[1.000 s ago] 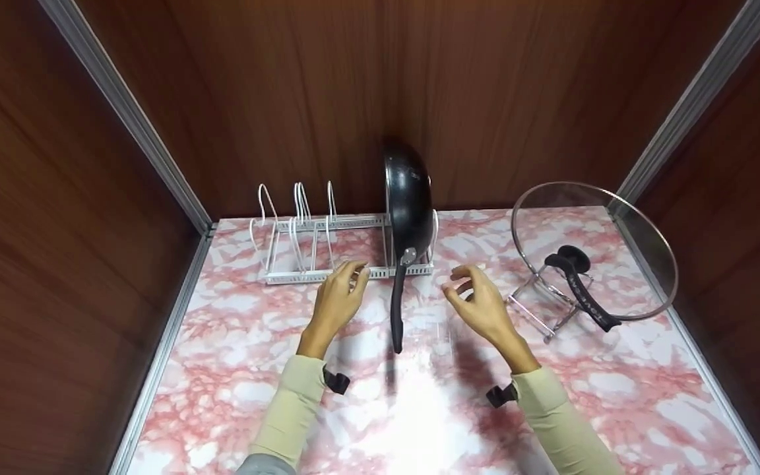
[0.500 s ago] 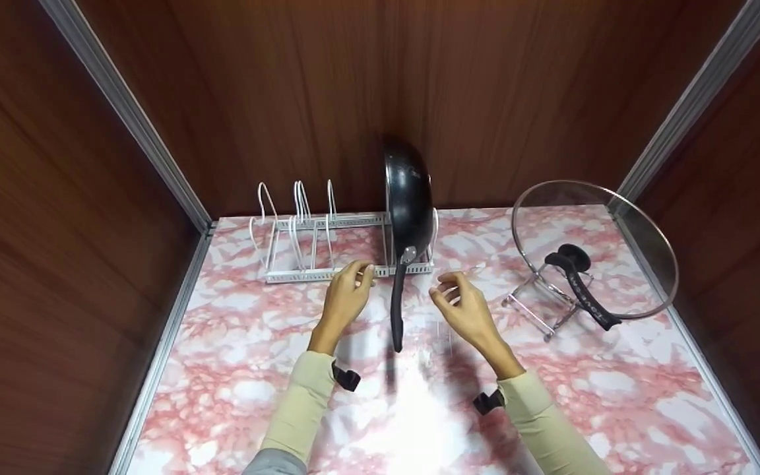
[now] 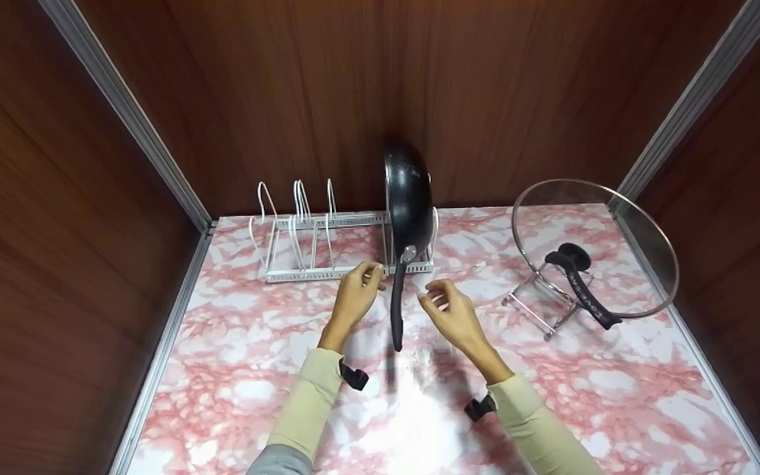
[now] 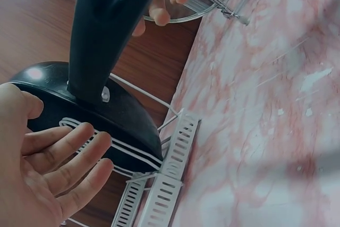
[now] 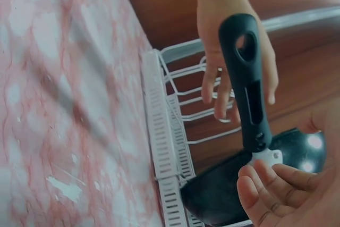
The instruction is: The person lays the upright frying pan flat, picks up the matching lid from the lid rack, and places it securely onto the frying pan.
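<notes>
Black, the pan (image 3: 410, 198) stands on edge in the right end of the white rack (image 3: 311, 274), its handle (image 3: 397, 310) between your left hand (image 3: 357, 295) and right hand (image 3: 454, 316), whose loosely curved fingers (image 4: 79, 163) hold nothing, and a one-sided nudge on that handle could tip it.

The near edge cuts off both sleeves (image 3: 302, 409), the pan (image 3: 410, 198) hides part of the rack (image 3: 307, 274), and the lid handle's lettering (image 3: 584, 294) is too blurred to read.
</notes>
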Tool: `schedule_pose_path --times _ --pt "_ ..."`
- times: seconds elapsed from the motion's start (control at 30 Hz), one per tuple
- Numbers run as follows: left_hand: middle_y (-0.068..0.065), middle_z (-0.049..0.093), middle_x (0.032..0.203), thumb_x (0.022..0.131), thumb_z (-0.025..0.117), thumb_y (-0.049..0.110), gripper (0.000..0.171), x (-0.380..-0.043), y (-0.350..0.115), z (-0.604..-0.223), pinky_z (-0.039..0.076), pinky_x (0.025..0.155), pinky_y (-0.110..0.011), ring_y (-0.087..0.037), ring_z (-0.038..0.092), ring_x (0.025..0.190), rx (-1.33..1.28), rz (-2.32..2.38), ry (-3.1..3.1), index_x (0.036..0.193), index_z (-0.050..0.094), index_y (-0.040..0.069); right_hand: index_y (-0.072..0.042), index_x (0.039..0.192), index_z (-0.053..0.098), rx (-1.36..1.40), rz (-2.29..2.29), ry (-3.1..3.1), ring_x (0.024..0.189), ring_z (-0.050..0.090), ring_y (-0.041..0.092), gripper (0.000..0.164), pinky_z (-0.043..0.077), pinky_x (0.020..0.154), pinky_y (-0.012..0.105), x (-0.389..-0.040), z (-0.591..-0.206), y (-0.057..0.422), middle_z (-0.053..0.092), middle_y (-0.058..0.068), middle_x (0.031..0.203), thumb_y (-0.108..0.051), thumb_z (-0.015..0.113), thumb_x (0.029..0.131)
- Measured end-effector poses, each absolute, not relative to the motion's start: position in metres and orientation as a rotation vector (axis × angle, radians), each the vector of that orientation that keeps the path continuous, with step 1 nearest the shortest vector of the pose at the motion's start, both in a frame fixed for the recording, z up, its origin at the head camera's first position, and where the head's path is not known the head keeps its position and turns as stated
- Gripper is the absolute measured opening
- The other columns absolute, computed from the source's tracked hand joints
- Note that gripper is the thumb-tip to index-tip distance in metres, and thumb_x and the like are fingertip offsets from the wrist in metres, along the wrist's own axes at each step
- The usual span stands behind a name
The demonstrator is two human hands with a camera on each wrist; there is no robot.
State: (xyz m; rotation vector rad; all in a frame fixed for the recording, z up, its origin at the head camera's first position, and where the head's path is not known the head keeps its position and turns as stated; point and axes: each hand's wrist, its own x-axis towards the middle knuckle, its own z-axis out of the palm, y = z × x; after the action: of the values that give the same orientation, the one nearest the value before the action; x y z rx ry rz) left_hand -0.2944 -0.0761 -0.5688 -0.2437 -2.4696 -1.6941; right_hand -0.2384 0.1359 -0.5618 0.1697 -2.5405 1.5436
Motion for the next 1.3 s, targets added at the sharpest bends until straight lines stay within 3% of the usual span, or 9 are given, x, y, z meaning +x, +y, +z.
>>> schedule_pose_path --times 0.17,0.4,0.5,0.67,0.8,1.03,1.3 --pt "-0.029 0.075 0.105 0.11 0.057 0.024 0.029 -0.297 -0.072 -0.571 0.056 0.064 -0.022 -0.041 0.079 0.09 -0.198 -1.849 -2.43 0.116 0.071 -0.001 -0.005 0.115 0.07 0.192 1.549 -2.562 0.086 0.072 0.024 0.024 0.057 0.078 0.031 -0.235 -0.565 0.128 0.077 0.009 0.098 -0.022 0.072 0.098" --pt "-0.032 0.073 0.106 0.11 0.055 0.028 0.036 -0.297 -0.066 -0.57 0.066 0.072 -0.044 -0.044 0.077 0.092 -0.154 -2.008 -2.4 0.114 0.07 -0.005 -0.005 0.113 0.07 0.178 1.636 -2.576 0.08 0.07 0.018 0.022 0.055 0.07 0.026 -0.232 -0.568 0.12 0.077 0.009 0.097 -0.022 0.072 0.099" --pt "-0.029 0.074 0.104 0.11 0.056 0.029 0.04 -0.296 -0.064 -0.57 0.066 0.071 -0.042 -0.037 0.077 0.086 -0.138 -2.075 -2.391 0.12 0.068 -0.008 -0.004 0.114 0.069 0.154 1.711 -2.579 0.075 0.068 0.015 0.023 0.054 0.063 0.023 -0.232 -0.568 0.117 0.077 0.01 0.097 -0.022 0.071 0.1" --pt "-0.009 0.074 0.091 0.111 0.055 0.03 0.04 -0.296 -0.062 -0.57 0.066 0.071 -0.041 -0.014 0.072 0.073 -0.114 -2.116 -2.385 0.123 0.07 -0.005 -0.003 0.116 0.067 0.139 1.787 -2.595 0.076 0.071 0.018 0.024 0.056 0.06 0.023 -0.23 -0.57 0.113 0.076 0.011 0.1 -0.021 0.069 0.101" --pt "-0.005 0.071 0.088 0.112 0.053 0.027 0.036 -0.296 -0.061 -0.571 0.066 0.074 -0.043 -0.013 0.07 0.072 -0.102 -2.17 -2.36 0.112 0.07 -0.004 -0.002 0.117 0.066 0.142 1.816 -2.604 0.074 0.071 0.016 0.025 0.059 0.061 0.028 -0.228 -0.571 0.111 0.076 0.012 0.101 -0.021 0.068 0.102" --pt "-0.008 0.071 0.088 0.111 0.052 0.026 0.036 -0.294 -0.055 -0.572 0.062 0.069 -0.026 -0.01 0.069 0.073 -0.075 -2.27 -2.313 0.11 0.072 -0.004 -0.003 0.117 0.066 0.1 1.915 -2.606 0.068 0.071 0.012 0.031 0.064 0.063 0.05 -0.225 -0.573 0.106 0.076 0.013 0.101 -0.03 0.068 0.103" --pt "0.003 0.07 0.081 0.11 0.056 0.032 0.037 -0.291 -0.049 -0.571 0.062 0.076 -0.03 -0.01 0.072 0.074 -0.072 -2.343 -2.277 0.109 0.072 -0.001 0.0 0.115 0.066 0.048 2.057 -2.566 0.067 0.072 0.017 0.035 0.061 0.053 0.034 -0.225 -0.574 0.1 0.074 0.013 0.098 -0.033 0.069 0.103"
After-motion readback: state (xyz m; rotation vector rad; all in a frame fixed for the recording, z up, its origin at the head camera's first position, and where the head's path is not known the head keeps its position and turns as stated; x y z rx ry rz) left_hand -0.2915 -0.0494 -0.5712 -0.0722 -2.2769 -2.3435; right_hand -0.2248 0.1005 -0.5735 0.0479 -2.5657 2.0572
